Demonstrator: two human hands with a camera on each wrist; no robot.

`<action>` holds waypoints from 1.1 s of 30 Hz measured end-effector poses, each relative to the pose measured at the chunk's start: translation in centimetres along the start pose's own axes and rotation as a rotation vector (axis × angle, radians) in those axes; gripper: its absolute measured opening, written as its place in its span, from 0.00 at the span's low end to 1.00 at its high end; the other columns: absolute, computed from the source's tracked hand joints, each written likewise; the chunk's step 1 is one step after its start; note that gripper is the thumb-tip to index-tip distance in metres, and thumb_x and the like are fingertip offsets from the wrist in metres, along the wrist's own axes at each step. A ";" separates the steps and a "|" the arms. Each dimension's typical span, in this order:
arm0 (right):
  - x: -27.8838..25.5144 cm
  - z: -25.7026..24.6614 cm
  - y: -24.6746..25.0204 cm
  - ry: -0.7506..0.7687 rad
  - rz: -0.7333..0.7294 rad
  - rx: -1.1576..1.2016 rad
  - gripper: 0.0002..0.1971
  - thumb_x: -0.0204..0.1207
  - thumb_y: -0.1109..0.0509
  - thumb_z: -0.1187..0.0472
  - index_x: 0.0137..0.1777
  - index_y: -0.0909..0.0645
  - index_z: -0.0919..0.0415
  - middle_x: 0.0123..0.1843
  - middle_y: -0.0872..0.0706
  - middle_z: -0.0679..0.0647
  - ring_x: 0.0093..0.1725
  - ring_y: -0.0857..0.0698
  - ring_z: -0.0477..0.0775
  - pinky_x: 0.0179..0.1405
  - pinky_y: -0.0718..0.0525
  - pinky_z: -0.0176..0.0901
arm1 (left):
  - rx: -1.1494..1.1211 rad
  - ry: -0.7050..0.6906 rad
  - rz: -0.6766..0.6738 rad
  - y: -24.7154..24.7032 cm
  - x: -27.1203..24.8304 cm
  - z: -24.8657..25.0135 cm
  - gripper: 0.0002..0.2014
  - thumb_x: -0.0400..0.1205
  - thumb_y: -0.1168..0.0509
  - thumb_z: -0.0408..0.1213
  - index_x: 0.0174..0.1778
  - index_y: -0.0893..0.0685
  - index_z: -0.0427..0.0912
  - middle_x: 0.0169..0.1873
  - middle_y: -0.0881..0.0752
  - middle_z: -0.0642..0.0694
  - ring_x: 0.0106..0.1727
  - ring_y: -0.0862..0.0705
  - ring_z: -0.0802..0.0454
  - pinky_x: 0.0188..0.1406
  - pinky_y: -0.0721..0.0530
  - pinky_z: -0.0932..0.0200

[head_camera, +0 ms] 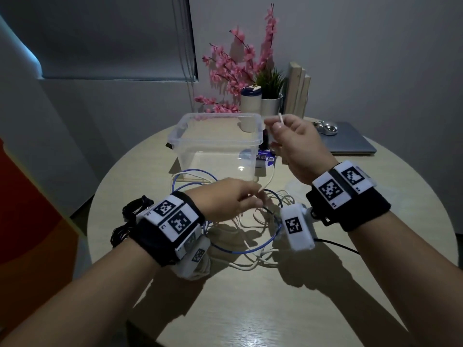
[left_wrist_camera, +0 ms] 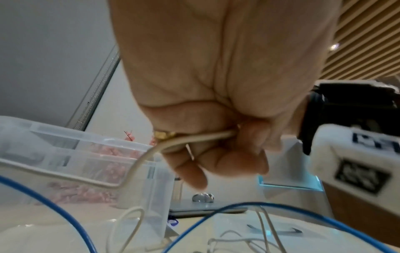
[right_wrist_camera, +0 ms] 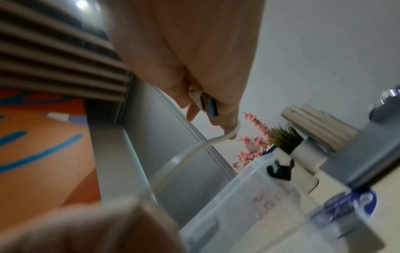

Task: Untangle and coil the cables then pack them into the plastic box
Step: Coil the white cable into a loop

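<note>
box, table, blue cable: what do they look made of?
Box: clear, slightly frosted plastic, glossy; the flowers show through its walls.
Table: pale wood-look top, probably laminate; faint grain, soft sheen.
Blue cable: smooth blue jacket, likely plastic or rubber; it holds loose springy loops.

one plastic box [head_camera: 190, 140], two hands [head_camera: 226, 199], one laptop [head_camera: 350, 142]

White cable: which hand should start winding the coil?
Probably the left hand: it grips the white cable low by the tangle, while the right hand holds its plug end raised, a ready anchor.
</note>
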State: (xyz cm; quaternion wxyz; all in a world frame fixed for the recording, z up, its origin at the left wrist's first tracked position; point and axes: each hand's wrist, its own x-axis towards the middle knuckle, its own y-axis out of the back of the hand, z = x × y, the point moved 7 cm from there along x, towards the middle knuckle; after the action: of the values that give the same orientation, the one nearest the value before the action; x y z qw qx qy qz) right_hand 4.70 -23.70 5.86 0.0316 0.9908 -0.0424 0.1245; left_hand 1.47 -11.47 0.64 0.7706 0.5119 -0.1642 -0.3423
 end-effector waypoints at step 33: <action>0.2 1.3 0.2 -0.070 0.120 0.269 0.14 0.87 0.46 0.62 0.45 0.20 0.60 0.43 0.20 0.57 0.43 0.21 0.49 0.58 0.19 0.51 | 0.111 0.037 0.105 1.1 0.2 -1.5 0.07 0.85 0.39 0.40 0.54 0.16 0.46 0.45 0.14 0.53 0.38 0.21 0.63 0.33 0.29 0.80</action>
State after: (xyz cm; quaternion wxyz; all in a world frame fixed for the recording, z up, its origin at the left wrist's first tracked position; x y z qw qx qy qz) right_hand 5.24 -23.98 4.66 -0.1104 0.9855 -0.0854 0.0962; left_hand 2.91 -10.32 0.96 0.7609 0.5507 -0.1953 -0.2823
